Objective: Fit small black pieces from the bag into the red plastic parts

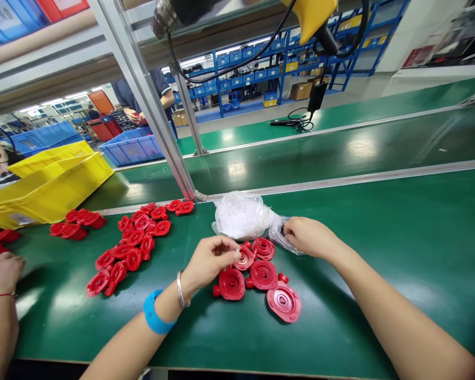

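Observation:
My left hand (214, 259), with a silver bangle and a blue band at the wrist, pinches a small whitish piece (238, 254) over the red round parts (263, 274). Several of these parts lie flat in a cluster in front of me. Beyond them rests a clear plastic bag (239, 215) filled with small white pieces. My right hand (306, 236) is closed on the gathered, twisted end of that bag, and its fingertips are partly hidden by the plastic.
More red parts (134, 237) lie left of the cluster. Another person's hand (2, 274) touches red parts at the far left. Yellow bins (43, 195) stand behind. A metal post (142, 100) rises beyond the bag; a yellow tool (312, 18) hangs overhead.

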The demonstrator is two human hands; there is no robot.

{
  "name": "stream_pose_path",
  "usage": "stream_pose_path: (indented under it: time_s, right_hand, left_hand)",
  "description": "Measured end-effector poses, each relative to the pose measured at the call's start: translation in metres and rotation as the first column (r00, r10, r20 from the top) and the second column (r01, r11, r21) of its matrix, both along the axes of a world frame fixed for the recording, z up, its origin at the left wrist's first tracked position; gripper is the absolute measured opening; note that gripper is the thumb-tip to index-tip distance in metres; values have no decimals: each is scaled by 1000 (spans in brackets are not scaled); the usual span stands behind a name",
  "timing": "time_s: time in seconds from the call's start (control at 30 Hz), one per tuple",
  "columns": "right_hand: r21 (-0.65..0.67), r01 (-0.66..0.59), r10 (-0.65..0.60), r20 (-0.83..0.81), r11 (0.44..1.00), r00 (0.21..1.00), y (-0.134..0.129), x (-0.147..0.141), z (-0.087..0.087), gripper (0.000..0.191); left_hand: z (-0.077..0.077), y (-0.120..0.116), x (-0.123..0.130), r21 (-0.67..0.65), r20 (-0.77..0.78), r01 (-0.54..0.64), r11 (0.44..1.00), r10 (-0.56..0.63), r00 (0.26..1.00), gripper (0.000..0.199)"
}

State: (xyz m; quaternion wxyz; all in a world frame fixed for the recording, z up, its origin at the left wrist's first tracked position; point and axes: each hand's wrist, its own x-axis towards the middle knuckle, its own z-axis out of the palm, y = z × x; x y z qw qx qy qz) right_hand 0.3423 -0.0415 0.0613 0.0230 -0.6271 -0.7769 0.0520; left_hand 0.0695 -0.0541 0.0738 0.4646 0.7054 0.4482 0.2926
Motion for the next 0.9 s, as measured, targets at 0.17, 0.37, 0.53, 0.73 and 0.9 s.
stream_pose_path:
  time_s: [0.17, 0.37, 0.53, 0.73, 0.9]
  right_hand:
    - [67, 24, -23, -24, 997, 999, 4, 6, -7, 19]
    - [326, 79, -9, -210, 942, 978, -15, -10, 13, 14]
    - [671, -210, 633, -483, 711, 605, -58, -71, 18, 9]
    - [689, -219, 661, -480, 691, 577, -69, -89, 9, 14]
    - [672, -259, 663, -455, 694, 594, -69, -84, 8, 15]
  left_hand:
    - [-9, -16, -9, -244, 254, -78, 967, 141, 957, 34]
    - [-12, -28, -12, -286, 322, -49, 957, 145, 936, 33]
    - [-15, -39, -5, -364, 387, 48, 930, 104, 916, 35]
    - [-16, -42, -6, -378, 334, 96, 921, 39, 942, 32]
    - [-19, -45, -8, -357, 275, 86, 930, 17, 961, 31]
